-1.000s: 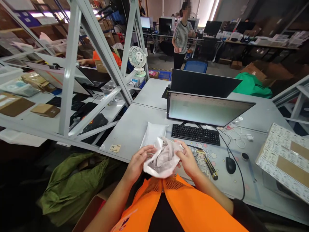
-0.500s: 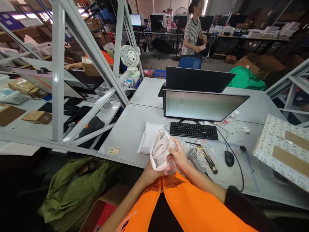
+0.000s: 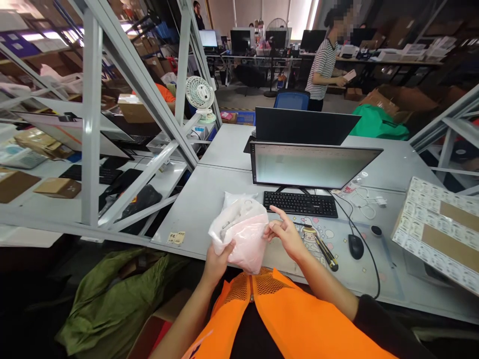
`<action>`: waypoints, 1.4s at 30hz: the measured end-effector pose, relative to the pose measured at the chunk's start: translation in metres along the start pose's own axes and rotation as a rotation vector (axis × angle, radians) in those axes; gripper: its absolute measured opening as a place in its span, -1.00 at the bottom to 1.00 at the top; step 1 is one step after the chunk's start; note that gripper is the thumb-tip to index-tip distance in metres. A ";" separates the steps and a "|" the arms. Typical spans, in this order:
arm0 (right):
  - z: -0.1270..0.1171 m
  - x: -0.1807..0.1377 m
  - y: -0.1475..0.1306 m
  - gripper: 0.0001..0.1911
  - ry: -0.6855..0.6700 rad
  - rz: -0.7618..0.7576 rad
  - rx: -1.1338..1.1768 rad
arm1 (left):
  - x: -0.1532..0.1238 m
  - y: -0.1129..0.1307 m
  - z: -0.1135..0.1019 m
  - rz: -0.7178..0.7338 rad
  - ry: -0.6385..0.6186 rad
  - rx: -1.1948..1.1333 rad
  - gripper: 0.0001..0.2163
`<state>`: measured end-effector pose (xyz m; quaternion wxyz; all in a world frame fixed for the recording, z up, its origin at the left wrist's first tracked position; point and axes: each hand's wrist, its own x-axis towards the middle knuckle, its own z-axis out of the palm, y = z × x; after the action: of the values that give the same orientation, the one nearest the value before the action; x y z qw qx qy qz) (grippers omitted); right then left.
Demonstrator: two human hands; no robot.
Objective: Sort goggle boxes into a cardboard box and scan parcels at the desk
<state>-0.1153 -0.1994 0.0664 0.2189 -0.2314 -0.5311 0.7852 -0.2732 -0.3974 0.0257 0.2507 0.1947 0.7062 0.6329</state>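
Note:
My left hand [image 3: 218,260] is closed on the lower left side of a plastic bag [image 3: 247,237], thumb in front. The bag looks white inside and pinkish outside. Its mouth gapes toward the upper left, and the contents cannot be made out clearly. At the bag's right edge, my right hand [image 3: 287,233] pinches with thumb and curled fingers while its index finger stands out straight. Behind the bag a white packet [image 3: 234,198] lies on the desk, mostly covered. To the right of my right hand is a yellow-and-black box cutter [image 3: 326,253] on a printed mat.
A black keyboard [image 3: 301,203] and a lit monitor [image 3: 314,167] stand beyond my hands. On the right are a mouse [image 3: 355,246], cables and a large patterned carton [image 3: 437,224]. Metal beams [image 3: 92,119] rise on the left. A person in a striped shirt [image 3: 325,67] stands across the room.
The bag has turned so its outer side faces me, and its mouth has swung left. My left hand has shifted left; my right index finger has straightened. The person behind has moved right.

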 end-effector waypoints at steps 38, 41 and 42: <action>0.082 -0.048 -0.112 -0.55 -1.088 -0.384 -0.205 | 0.029 0.025 -0.055 0.092 0.266 -0.344 -0.30; 0.065 -0.026 -0.082 -0.69 -0.383 -0.443 -0.353 | 0.029 0.022 -0.070 0.064 0.210 -0.271 -0.30; 0.058 -0.019 -0.071 -0.70 -0.225 -0.452 -0.376 | 0.028 0.022 -0.073 0.064 0.184 -0.225 -0.31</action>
<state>-0.1281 -0.2292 0.1546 0.2810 -0.0556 -0.7258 0.6254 -0.3404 -0.4365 0.0495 0.1848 0.1289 0.6442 0.7309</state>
